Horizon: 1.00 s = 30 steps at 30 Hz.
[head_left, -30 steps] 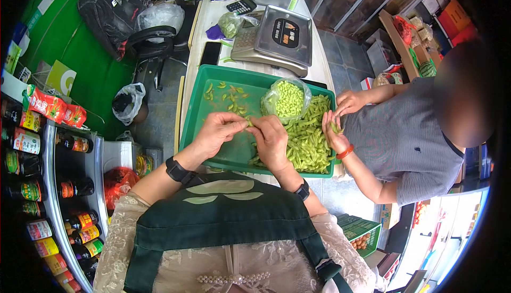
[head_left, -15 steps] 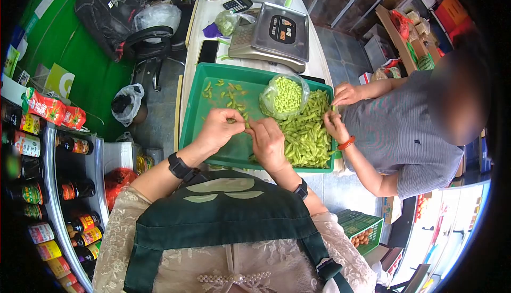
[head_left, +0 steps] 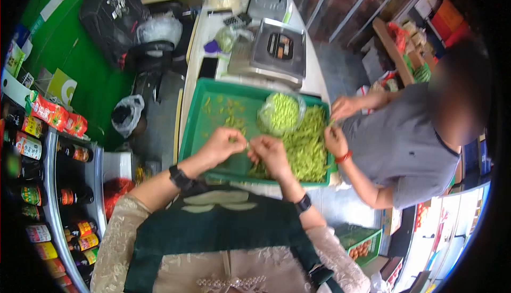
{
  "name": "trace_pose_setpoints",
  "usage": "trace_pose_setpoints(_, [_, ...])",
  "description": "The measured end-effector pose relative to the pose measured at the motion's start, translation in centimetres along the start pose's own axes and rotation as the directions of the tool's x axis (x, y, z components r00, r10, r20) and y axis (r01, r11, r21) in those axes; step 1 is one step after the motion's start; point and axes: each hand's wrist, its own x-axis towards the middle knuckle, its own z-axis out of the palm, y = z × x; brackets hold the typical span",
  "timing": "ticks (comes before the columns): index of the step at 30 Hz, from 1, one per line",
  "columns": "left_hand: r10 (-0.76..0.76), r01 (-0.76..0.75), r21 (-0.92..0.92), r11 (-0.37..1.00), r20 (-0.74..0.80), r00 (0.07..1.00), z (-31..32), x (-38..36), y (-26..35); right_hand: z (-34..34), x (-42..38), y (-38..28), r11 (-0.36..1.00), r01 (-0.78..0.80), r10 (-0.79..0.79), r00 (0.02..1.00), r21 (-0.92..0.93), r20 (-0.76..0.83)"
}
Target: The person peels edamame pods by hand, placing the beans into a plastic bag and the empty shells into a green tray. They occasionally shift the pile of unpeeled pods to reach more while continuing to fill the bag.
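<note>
Above a green tray [head_left: 211,126], my left hand [head_left: 221,145] and my right hand [head_left: 270,153] meet, fingertips pinched together. A small green edamame pod shows blurrily between them; its ends are hidden by the fingers. Unshelled edamame pods [head_left: 310,157] are heaped in the tray's right half, beside and beyond my right hand. A clear plastic bag [head_left: 281,113] of shelled green beans rests at the back of this heap. Scattered pods and hulls [head_left: 232,121] lie on the tray floor past my left hand.
Across the tray's right edge, a co-worker in a grey shirt [head_left: 399,138] holds both hands [head_left: 336,141] near the pods. A weighing scale [head_left: 277,51] and a phone [head_left: 208,68] stand behind the tray. Shelves of jars [head_left: 74,192] are on my left.
The view has tilted, so the tray and scale appear lower. My hands stay together over the tray, fingertips still pinched, slightly shifted. The co-worker's hands remain at the tray's edge.
</note>
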Motion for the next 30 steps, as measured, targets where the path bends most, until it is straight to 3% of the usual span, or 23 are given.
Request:
trace_pose_setpoints(1, [0.061,-0.061,0.024,0.998,-0.009,0.998,0.1,0.4,-1.7,-0.2,0.0,0.8,0.985,0.072,-0.075,0.997,-0.157,-0.015])
trace_pose_setpoints(5, [-0.018,0.019,0.105,0.994,-0.014,1.0,1.1,1.0,-3.8,-0.5,0.0,3.9,0.962,0.062,-0.096,0.989,-0.265,-0.115])
trace_pose_setpoints(10, [-0.047,0.047,0.07,0.996,0.005,0.999,2.1,1.3,-4.6,-0.8,-1.3,4.2,0.977,0.002,-0.028,0.993,-0.213,-0.118])
trace_pose_setpoints(12, [-0.025,0.023,0.111,0.994,0.012,1.0,2.4,1.3,-4.9,-0.7,-1.6,4.7,0.992,-0.081,0.067,0.988,-0.101,-0.14])
trace_pose_setpoints(16, [-0.058,0.055,0.108,0.993,0.026,0.998,2.8,1.5,-5.1,-0.9,-1.4,6.1,0.993,-0.048,0.03,0.987,-0.109,-0.157])
trace_pose_setpoints(19, [0.032,-0.035,0.127,0.991,0.027,0.999,3.2,1.5,-4.8,-0.5,-1.6,5.4,0.99,-0.05,0.025,0.984,-0.133,-0.178])
trace_pose_setpoints(22, [0.023,-0.029,0.159,0.987,0.04,0.999,3.0,1.3,-3.9,-0.1,-1.8,4.6,0.99,-0.117,0.096,0.969,-0.084,-0.229])
trace_pose_setpoints(24, [-0.135,0.12,0.152,0.981,0.092,0.987,2.9,0.9,-3.0,-0.3,-1.6,5.3,0.991,-0.128,0.113,0.964,-0.043,-0.242])
trace_pose_setpoints(25, [-0.134,0.119,0.151,0.981,0.092,0.987,2.9,1.3,-4.3,-0.4,-1.6,5.7,0.99,-0.138,0.133,0.958,-0.001,-0.255])
trace_pose_setpoints(27, [-0.187,0.253,-0.356,0.9,0.21,0.96,2.8,2.0,-7.3,-1.0,-1.4,6.4,0.988,-0.142,0.152,0.951,0.057,-0.269])
trace_pose_setpoints(28, [-0.187,0.254,-0.358,0.898,0.212,0.959,2.5,1.9,-7.9,-1.2,-1.5,6.5,0.983,-0.144,0.172,0.944,0.115,-0.28])
trace_pose_setpoints(30, [-0.185,0.345,-0.568,0.747,0.321,0.929,1.9,1.8,-7.9,-1.9,-1.9,6.3,0.978,-0.179,0.2,0.944,0.102,-0.262])
